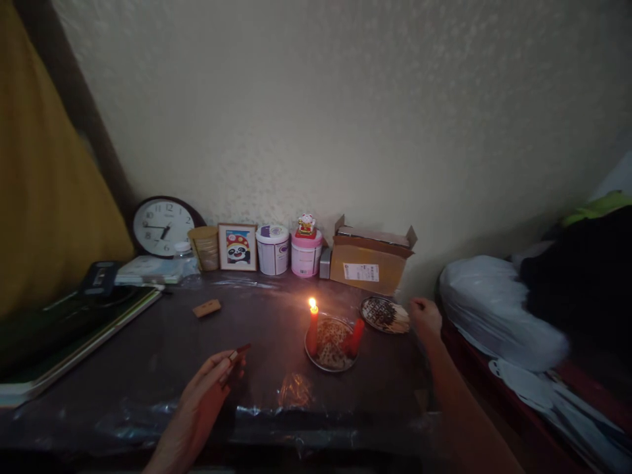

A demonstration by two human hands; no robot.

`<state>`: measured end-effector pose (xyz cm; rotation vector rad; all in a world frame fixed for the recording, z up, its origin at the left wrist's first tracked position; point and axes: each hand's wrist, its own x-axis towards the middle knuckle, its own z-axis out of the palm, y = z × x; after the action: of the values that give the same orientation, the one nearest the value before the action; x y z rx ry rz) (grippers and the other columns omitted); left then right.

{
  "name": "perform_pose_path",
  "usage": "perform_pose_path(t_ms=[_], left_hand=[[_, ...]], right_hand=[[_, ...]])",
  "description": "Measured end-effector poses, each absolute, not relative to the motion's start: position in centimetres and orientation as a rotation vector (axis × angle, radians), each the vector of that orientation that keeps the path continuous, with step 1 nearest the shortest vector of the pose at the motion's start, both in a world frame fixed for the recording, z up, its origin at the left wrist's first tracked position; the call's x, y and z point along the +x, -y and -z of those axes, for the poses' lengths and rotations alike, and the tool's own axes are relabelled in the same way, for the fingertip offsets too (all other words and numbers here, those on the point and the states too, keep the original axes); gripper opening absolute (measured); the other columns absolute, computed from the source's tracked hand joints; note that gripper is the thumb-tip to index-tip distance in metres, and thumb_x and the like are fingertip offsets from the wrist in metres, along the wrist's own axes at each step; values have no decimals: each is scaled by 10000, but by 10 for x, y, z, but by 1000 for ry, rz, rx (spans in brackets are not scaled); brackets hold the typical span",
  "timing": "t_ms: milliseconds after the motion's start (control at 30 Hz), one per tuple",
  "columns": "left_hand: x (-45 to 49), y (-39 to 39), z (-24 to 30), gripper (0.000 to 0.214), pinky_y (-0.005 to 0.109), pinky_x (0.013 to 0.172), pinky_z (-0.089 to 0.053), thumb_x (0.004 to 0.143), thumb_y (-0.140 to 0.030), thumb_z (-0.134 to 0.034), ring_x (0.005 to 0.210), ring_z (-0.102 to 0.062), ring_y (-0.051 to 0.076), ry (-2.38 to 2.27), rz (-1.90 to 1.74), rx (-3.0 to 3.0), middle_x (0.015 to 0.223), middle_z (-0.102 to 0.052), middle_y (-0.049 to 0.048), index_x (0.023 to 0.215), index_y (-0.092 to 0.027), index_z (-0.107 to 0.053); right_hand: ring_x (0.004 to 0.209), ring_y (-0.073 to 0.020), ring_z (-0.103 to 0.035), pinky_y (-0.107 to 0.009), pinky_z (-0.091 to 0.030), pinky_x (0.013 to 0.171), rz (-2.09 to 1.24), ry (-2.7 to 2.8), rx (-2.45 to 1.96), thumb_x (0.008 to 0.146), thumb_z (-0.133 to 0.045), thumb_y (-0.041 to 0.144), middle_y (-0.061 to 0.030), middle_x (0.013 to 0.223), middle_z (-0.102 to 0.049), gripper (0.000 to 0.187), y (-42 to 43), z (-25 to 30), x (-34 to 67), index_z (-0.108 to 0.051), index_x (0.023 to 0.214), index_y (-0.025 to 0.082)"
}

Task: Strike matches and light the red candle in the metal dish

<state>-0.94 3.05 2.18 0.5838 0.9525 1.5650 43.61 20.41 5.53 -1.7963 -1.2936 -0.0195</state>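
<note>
The dark table (148,362) bears a candle plate (330,369), tins (272,250), a cardboard box (370,263), books (74,332).

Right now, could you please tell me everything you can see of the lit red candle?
The lit red candle is a short, waxy-looking stick that stands upright with a small bright flame at its top. Its base sits inside the left rim of a round metal dish on the dark table.

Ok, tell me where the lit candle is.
In the head view, the lit red candle stands at the left edge of the metal dish, mid-table.
</note>
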Motion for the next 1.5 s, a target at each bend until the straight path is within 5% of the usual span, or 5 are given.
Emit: perform_pose_path(t_ms=[233, 467, 700, 1500], left_hand=[[-2, -22, -25, 294, 294, 784, -427, 609, -338, -731, 870, -567, 203, -1001, -1536, 676, 885, -658, 58, 842, -176, -656], [10, -8, -26, 249, 241, 657, -383, 675, -372, -674, 710, -543, 148, -1046, -1439, 1026, 769, -619, -8, 844, -198, -616], [16, 3, -24, 267, 250, 692, -381, 708, -353, -655, 747, -509, 140, -920, -1331, 1232, 768, -552, -24, 895, -194, -548], [25, 12, -33, 211, 263, 748, -418, 738, -273, -634, 829, -553, 160, -960, -1289, 1376, 852, -597, 19, 900, -176, -540]], right_hand=[[822, -201, -609, -293, -469, 739, -138, 1422, -1425, 798, -487, 411, -64, 905, -668, 282, -101, -99, 364, -623, 913, 192], [789, -139, -602, -223, -477, 727, -586, 2041, -921, 870, -478, 232, -13, 841, -623, 127, -3, -100, 241, -595, 823, 219], [981, -171, -566, -246, -480, 827, -570, 2002, -950, 856, -522, 277, -47, 1059, -570, 134, -1, -69, 186, -596, 963, 249], [1024, -213, -578, -302, -481, 887, -932, 1803, -950, 826, -546, 351, -89, 1095, -570, 217, -2, -32, 188, -596, 970, 197]])
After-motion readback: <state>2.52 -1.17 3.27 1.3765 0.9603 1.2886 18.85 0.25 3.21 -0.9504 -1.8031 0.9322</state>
